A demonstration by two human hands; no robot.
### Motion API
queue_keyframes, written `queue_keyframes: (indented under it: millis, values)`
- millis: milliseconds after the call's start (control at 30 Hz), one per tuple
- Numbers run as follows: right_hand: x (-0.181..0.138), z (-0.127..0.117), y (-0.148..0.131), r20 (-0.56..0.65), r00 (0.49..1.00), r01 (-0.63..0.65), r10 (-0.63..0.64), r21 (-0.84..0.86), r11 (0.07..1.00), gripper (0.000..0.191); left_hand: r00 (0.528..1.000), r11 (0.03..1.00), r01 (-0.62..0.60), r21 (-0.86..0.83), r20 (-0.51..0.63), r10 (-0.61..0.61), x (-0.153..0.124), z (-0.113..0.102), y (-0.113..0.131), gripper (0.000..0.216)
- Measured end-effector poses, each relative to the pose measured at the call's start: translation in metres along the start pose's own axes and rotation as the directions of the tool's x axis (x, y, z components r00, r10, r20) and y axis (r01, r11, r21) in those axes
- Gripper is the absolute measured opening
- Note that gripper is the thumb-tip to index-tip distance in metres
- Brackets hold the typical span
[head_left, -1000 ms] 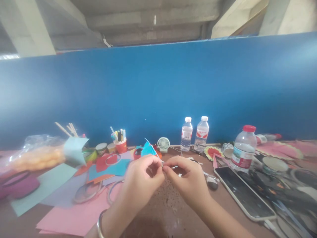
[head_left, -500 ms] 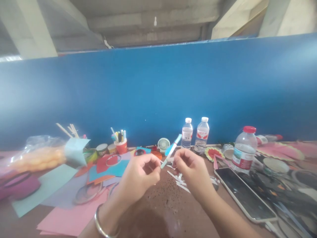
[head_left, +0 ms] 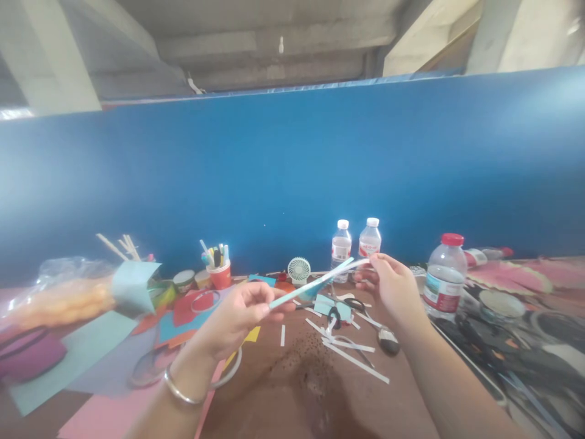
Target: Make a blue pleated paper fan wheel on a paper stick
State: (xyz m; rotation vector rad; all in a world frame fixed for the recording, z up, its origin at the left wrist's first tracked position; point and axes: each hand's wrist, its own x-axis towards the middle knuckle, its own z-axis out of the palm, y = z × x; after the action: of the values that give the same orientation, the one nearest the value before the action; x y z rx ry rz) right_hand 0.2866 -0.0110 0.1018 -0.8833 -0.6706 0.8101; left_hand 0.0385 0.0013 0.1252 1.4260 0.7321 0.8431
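Above the brown table, my left hand (head_left: 237, 317) pinches the near end of a narrow pale blue-green paper strip (head_left: 299, 291), which slants up to the right. My right hand (head_left: 397, 289) is closed on the end of a thin white strip (head_left: 361, 263), which looks like tape backing and runs along the paper strip. Whether the two are still joined near the far end I cannot tell. Beneath my hands lie several white paper slivers (head_left: 356, 361), black-handled scissors (head_left: 335, 316) and a small pale blue paper piece (head_left: 326, 306).
Coloured paper sheets (head_left: 109, 399) cover the left side, with a red cup of pens (head_left: 220, 275) behind. A small white fan (head_left: 298, 269) and two water bottles (head_left: 369, 236) stand along the blue partition (head_left: 283, 171). A larger red-capped bottle (head_left: 445, 277) is at right.
My hands have moved apart, the right one going up and to the right with the white strip drawn out. The paper strip now lies flatter. The scissors and more slivers have come into sight.
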Motion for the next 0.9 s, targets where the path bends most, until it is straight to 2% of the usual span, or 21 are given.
queue_keyframes:
  millis: [67, 133, 200, 233, 267, 300, 367, 400, 433, 467, 533, 567, 633, 700, 800, 900]
  values:
    - [0.006, -0.005, 0.000, -0.091, 0.996, 0.014, -0.008, 0.065, 0.998, 0.011, 1.000, 0.999, -0.004, -0.035, 0.020, 0.005, 0.002, -0.006, -0.004, 0.014]
    - [0.011, -0.014, 0.000, -0.202, 0.974, 0.115, -0.104, 0.043, 0.992, 0.011, 0.999, 0.999, -0.003, -0.050, 0.039, 0.005, 0.003, -0.010, -0.007, 0.012]
    - [0.016, -0.024, -0.001, -0.281, 0.904, 0.277, -0.323, -0.191, 0.942, 0.014, 0.999, 0.999, 0.004, -0.054, 0.054, -0.001, 0.004, -0.011, -0.008, 0.012]
    - [0.019, -0.030, -0.002, -0.250, 0.858, 0.340, -0.449, -0.379, 0.861, 0.015, 0.998, 0.999, 0.008, -0.054, 0.060, -0.005, 0.004, -0.011, -0.008, 0.013]
    - [0.020, -0.034, -0.002, -0.158, 0.822, 0.377, -0.548, -0.571, 0.730, 0.015, 0.998, 0.999, 0.012, -0.053, 0.064, -0.009, 0.003, -0.010, -0.007, 0.013]
    - [0.021, -0.037, -0.003, -0.008, 0.815, 0.397, -0.580, -0.721, 0.567, 0.013, 0.998, 0.999, 0.018, -0.051, 0.066, -0.014, 0.003, -0.009, -0.007, 0.013]
    - [0.018, -0.036, -0.003, 0.293, 0.823, 0.460, -0.487, -0.846, 0.270, 0.011, 0.998, 0.998, 0.029, -0.053, 0.065, -0.025, 0.003, -0.006, -0.007, 0.012]
    - [0.014, -0.032, -0.003, 0.402, 0.811, 0.514, -0.425, -0.837, 0.190, 0.012, 0.997, 0.997, 0.037, -0.061, 0.065, -0.033, 0.003, -0.005, -0.008, 0.012]
    - [0.006, -0.025, -0.002, 0.483, 0.768, 0.587, -0.420, -0.793, 0.162, 0.014, 0.997, 0.996, 0.048, -0.070, 0.067, -0.044, 0.003, -0.003, -0.008, 0.011]
    - [-0.003, -0.016, -0.001, 0.542, 0.713, 0.664, -0.446, -0.725, 0.181, 0.015, 0.996, 0.995, 0.065, -0.081, 0.069, -0.060, 0.003, -0.001, -0.009, 0.011]
    - [-0.025, 0.005, 0.001, 0.682, 0.563, 0.825, -0.467, -0.497, 0.270, 0.017, 0.992, 0.989, 0.106, -0.101, 0.074, -0.098, 0.003, 0.003, -0.010, 0.010]
    - [-0.036, 0.015, 0.003, 0.716, 0.504, 0.863, -0.484, -0.394, 0.316, 0.016, 0.990, 0.986, 0.126, -0.107, 0.075, -0.118, 0.003, 0.006, -0.011, 0.010]
    - [-0.054, 0.029, 0.007, 0.758, 0.428, 0.893, -0.493, -0.270, 0.360, 0.013, 0.987, 0.981, 0.150, -0.119, 0.081, -0.141, 0.004, 0.010, -0.013, 0.009]
    - [-0.064, 0.036, 0.013, 0.782, 0.408, 0.901, -0.471, -0.261, 0.347, 0.012, 0.985, 0.979, 0.151, -0.138, 0.099, -0.138, 0.004, 0.013, -0.014, 0.007]
    - [-0.066, 0.036, 0.019, 0.789, 0.411, 0.903, -0.457, -0.284, 0.321, 0.013, 0.986, 0.979, 0.136, -0.153, 0.120, -0.118, 0.003, 0.016, -0.016, 0.004]
    - [-0.063, 0.034, 0.020, 0.778, 0.424, 0.897, -0.465, -0.288, 0.336, 0.012, 0.985, 0.982, 0.135, -0.136, 0.123, -0.118, 0.002, 0.017, -0.014, 0.004]
